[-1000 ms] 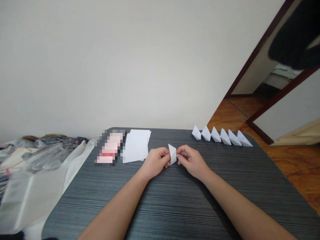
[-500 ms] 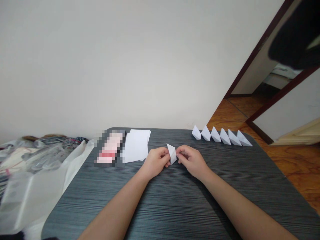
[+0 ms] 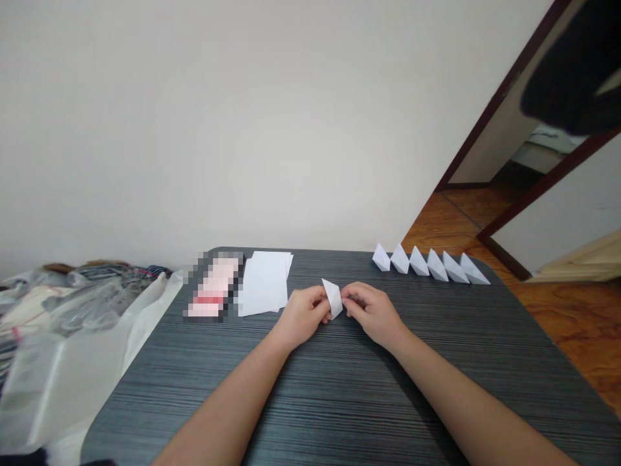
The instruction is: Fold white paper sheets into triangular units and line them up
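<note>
Over the middle of the dark table [image 3: 310,395] I hold a small piece of folded white paper [image 3: 334,299], pointed at its top. My left hand [image 3: 305,313] is closed on its left side, with some fingers hidden behind the paper. On the opposite edge, the thumb and fingertips of my right hand [image 3: 371,312] pinch the paper. A row of several folded white paper shapes [image 3: 418,261] stands at the table's back right, each with a point upward. Behind my left hand lies a stack of white paper sheets [image 3: 264,283].
A blurred-out pinkish rectangular item [image 3: 213,285] lies left of the sheets. Plastic bags and cloth [image 3: 92,304] are heaped beyond the table's left edge. The wall [image 3: 291,129] rises behind the table, and a doorway with wooden floor [image 3: 451,217] is at the right.
The folded paper has tilted slightly, its top point shifting a little to the left. Both hands stay in nearly the same place, still holding it.
</note>
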Tool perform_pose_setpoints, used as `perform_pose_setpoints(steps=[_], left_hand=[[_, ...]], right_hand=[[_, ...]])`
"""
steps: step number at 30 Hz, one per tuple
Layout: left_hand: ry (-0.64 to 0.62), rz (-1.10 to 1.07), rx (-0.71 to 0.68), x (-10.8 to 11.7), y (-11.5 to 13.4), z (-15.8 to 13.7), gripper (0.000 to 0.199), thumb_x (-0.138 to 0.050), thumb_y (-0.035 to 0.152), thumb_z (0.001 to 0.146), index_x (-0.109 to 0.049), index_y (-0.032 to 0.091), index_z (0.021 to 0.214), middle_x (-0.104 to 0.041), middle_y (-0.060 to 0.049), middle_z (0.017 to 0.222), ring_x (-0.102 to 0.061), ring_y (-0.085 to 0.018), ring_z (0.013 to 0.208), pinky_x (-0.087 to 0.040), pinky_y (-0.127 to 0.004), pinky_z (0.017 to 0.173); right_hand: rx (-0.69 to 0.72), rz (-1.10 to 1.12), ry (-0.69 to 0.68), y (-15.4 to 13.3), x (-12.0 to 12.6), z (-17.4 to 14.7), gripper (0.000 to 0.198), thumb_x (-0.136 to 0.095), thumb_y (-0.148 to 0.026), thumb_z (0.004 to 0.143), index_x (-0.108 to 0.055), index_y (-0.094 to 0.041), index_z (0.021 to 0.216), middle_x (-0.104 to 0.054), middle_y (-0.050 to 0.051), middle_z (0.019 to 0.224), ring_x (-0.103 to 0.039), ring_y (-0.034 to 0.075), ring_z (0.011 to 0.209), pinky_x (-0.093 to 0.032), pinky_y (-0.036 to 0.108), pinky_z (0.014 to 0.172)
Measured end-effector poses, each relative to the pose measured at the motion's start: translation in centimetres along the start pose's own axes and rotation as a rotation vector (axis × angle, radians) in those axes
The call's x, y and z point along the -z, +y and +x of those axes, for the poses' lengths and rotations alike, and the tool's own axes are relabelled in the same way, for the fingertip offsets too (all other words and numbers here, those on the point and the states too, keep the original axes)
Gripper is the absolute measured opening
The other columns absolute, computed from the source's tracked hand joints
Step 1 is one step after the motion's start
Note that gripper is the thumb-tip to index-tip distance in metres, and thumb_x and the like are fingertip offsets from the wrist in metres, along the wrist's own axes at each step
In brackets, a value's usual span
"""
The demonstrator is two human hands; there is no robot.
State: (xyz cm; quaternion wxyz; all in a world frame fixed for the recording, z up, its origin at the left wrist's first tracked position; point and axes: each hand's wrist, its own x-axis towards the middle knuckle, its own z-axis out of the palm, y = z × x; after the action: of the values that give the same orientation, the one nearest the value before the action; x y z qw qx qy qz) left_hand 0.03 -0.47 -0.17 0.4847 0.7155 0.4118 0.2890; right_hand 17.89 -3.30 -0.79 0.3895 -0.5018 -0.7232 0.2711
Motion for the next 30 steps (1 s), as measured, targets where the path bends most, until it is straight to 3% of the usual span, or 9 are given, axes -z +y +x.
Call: perform_pose_setpoints(steps=[13, 30], left_hand=[[0.014, 0.020, -0.031, -0.04, 0.26, -0.06, 0.016, -0.047, 0.021, 0.080, -0.060, 0.015, 0.077, -0.061, 0.000, 0.065, -0.054, -0.011, 0.056, -0.041, -0.021, 0.056], [0.007, 0.028, -0.027, -0.08, -0.03, -0.03, 0.015, -0.047, 0.018, 0.079, -0.061, 0.015, 0.081, -0.060, -0.001, 0.065, -0.054, -0.012, 0.057, -0.041, -0.022, 0.056]], right_hand=[[0.052, 0.068, 0.008, -0.02, 0.13, -0.04, 0.016, -0.048, -0.016, 0.085, -0.063, -0.021, 0.083, -0.061, 0.006, 0.093, -0.059, 0.019, 0.086, -0.047, 0.029, 0.070], [0.117, 0.073, 0.014, 0.24, 0.11, -0.01, 0.017, -0.050, -0.018, 0.085, -0.066, -0.022, 0.086, -0.062, 0.007, 0.096, -0.059, 0.019, 0.090, -0.047, 0.032, 0.079]])
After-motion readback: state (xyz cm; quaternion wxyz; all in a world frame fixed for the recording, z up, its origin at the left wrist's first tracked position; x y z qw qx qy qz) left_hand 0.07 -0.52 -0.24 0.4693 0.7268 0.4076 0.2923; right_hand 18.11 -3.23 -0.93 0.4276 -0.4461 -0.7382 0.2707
